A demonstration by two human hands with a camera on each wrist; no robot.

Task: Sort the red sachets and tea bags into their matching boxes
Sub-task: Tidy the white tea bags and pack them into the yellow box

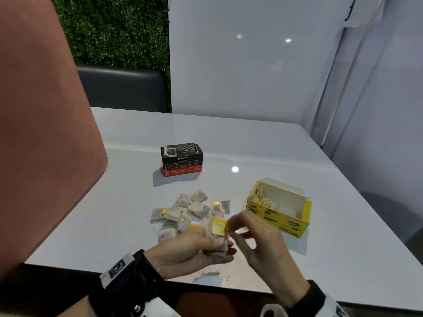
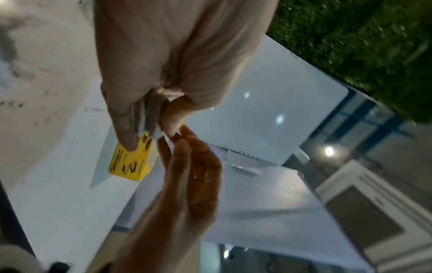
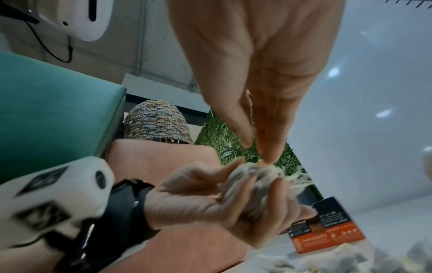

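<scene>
My left hand point(image 1: 215, 247) grips a small bundle of grey tea bags point(image 1: 209, 233) above the table's near edge; the left wrist view shows the bundle point(image 2: 149, 114) squeezed between thumb and fingers. One bag's yellow tag point(image 1: 218, 226) sticks up from the bundle. The thumb and forefinger of my right hand point(image 1: 230, 226) pinch at that tag, and in the right wrist view its fingertips point(image 3: 266, 158) meet on top of the bundle point(image 3: 252, 181). A pile of loose tea bags point(image 1: 190, 211) lies mid-table. The open yellow box point(image 1: 278, 207) stands right of it, and the black and red box point(image 1: 182, 160) behind.
The white table point(image 1: 320, 248) has its near edge just under my wrists. A scrap of tea bag and crumbs point(image 1: 206, 276) lie by that edge. A pink cloth point(image 1: 45, 110) fills the left. A dark chair back point(image 1: 121, 88) stands beyond the table.
</scene>
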